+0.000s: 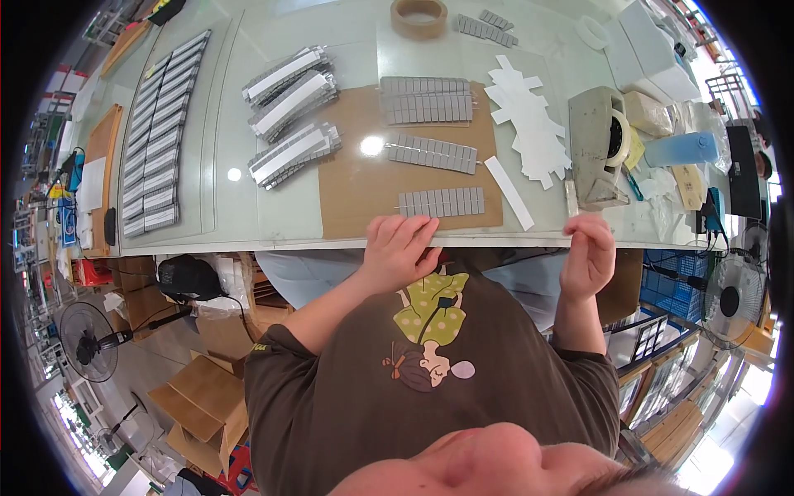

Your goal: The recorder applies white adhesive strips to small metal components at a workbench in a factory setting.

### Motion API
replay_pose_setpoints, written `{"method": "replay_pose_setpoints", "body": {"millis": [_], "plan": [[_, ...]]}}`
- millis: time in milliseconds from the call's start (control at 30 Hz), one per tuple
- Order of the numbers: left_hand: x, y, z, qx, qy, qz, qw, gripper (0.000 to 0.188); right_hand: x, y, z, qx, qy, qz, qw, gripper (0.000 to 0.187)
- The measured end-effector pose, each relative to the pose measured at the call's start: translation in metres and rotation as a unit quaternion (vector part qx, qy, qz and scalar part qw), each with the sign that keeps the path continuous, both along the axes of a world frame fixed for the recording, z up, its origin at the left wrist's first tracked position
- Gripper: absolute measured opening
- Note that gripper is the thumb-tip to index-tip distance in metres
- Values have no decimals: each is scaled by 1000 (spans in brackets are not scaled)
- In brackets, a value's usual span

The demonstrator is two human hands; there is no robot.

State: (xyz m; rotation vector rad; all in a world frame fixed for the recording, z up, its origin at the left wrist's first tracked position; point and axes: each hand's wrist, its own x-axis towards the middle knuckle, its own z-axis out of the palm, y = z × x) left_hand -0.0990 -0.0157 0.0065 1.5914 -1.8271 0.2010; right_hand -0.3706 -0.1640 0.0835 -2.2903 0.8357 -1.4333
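My left hand rests at the table's front edge with its fingers stretched out. Its fingertips lie at the near side of a row of grey rectangular pieces on a brown cardboard sheet. Farther back on the sheet are another grey row and a stack of such rows. My right hand is raised near the edge, thumb and fingers pinched; anything between them is too small to make out. Just beyond it stands a tape dispenser. A narrow white strip lies between the hands.
White paper strips lie heaped left of the dispenser. Bundles of grey pieces with white strips sit left of the cardboard. Long grey rows fill the far left. A tape roll is at the back, a blue bottle at right.
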Motion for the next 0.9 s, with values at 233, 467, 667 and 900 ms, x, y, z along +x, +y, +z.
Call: {"method": "replay_pose_setpoints", "body": {"millis": [233,467,667,900], "plan": [[0,0,-2,15,-14,-1,1000,46,75,30,-54,213,97,235,943,14],[0,3,-6,20,-21,1,1000,44,98,32,-63,13,123,216,969,19],[1,1,-5,18,-20,4,1000,42,101,31,-62,-2,121,219,968,20],[1,-2,-1,8,-10,0,1000,39,101,31,-63,1,124,211,970,20]]}}
